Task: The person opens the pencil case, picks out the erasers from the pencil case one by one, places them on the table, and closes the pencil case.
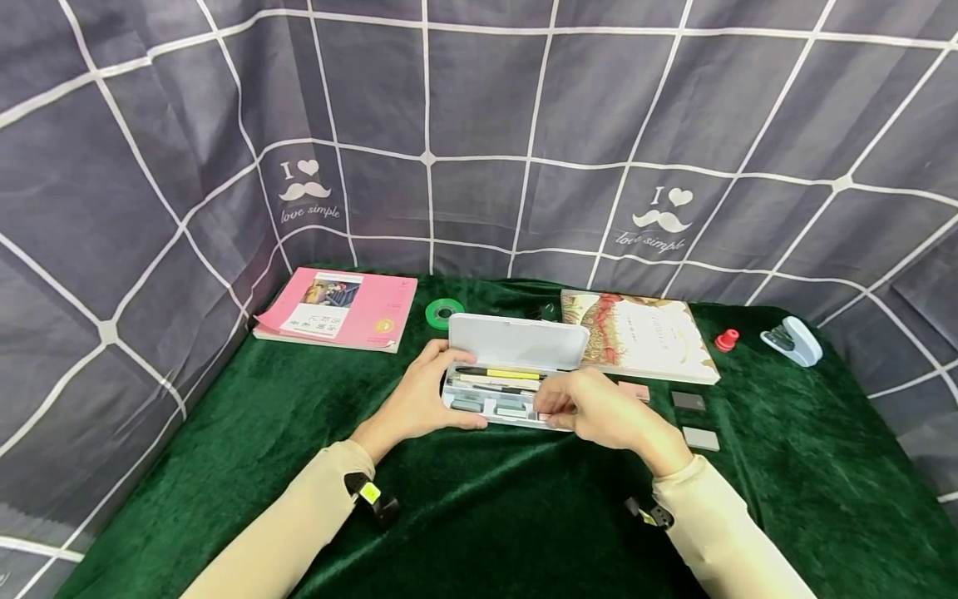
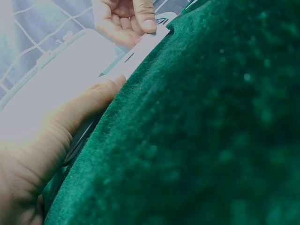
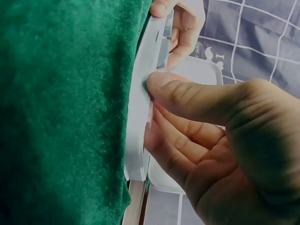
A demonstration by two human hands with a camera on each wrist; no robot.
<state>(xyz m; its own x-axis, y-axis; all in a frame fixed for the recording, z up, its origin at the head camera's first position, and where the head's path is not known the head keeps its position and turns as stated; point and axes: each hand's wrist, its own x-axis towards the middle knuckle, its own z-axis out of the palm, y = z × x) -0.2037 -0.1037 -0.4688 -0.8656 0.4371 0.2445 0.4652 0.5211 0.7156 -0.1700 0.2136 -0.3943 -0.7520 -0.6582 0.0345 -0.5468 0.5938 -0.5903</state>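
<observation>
A white pencil case (image 1: 516, 341) sits on the green cloth with its lid raised. Inside lie a yellow-and-black pen (image 1: 512, 374), other slim pens and small grey-green blocks (image 1: 511, 410) along the front. My left hand (image 1: 422, 391) grips the case's left end, thumb at the front edge and fingers behind. Curled over the front right part of the case, my right hand (image 1: 591, 408) has thumb and fingers at a small pink block (image 3: 150, 112), which they appear to pinch; the fingers partly cover it. In the left wrist view, the left thumb (image 2: 101, 96) presses on the case's edge.
Right of the case lie a pink block (image 1: 634, 391), a dark grey block (image 1: 688, 401) and a light grey block (image 1: 700, 438). Behind are a pink book (image 1: 374, 308), green tape (image 1: 441, 314), a patterned book (image 1: 644, 333), a red item (image 1: 726, 340) and a light-blue stapler-like tool (image 1: 801, 343).
</observation>
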